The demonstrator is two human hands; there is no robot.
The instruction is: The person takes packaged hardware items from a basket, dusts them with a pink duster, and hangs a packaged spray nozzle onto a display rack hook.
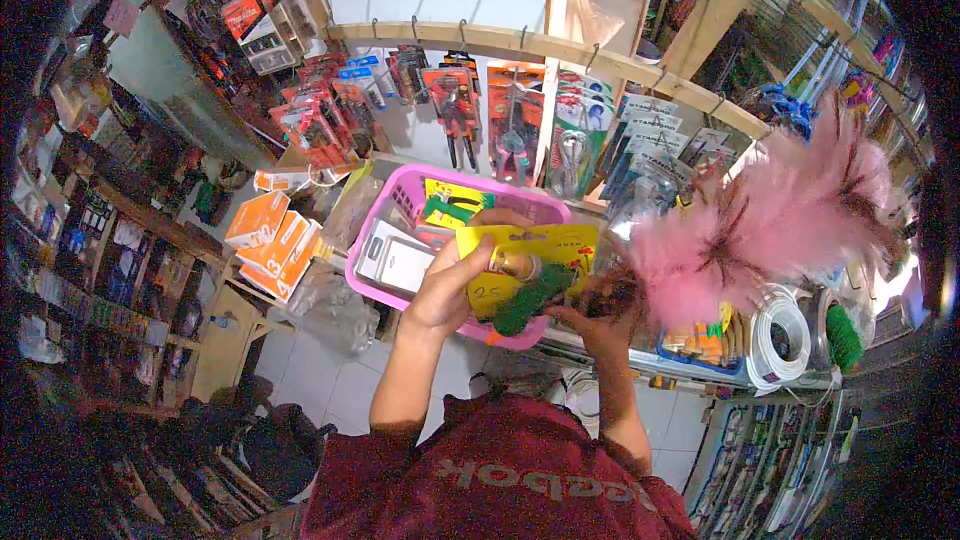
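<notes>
A yellow card package (pixel 476 292) with a green, bristly item and a wooden-looking part on it is held over a pink basket (pixel 362 252). My left hand (pixel 447 285) grips its left edge, thumb on the front. My right hand (pixel 600 325) is at the package's lower right corner, its fingers bent in shadow; what they press on is hard to make out. Inside the basket lie a white boxed item (pixel 395 258) and another yellow package (pixel 450 192). A fluffy pink duster (pixel 700 250) extends to the right, just beyond my right hand.
Orange boxes (pixel 275 248) stand left of the basket. Packaged tools (pixel 455 110) hang from a wooden rail (pixel 500 38) behind it. A white coil (pixel 778 337) and a green brush (pixel 843 337) are at the right. Shelves line both sides.
</notes>
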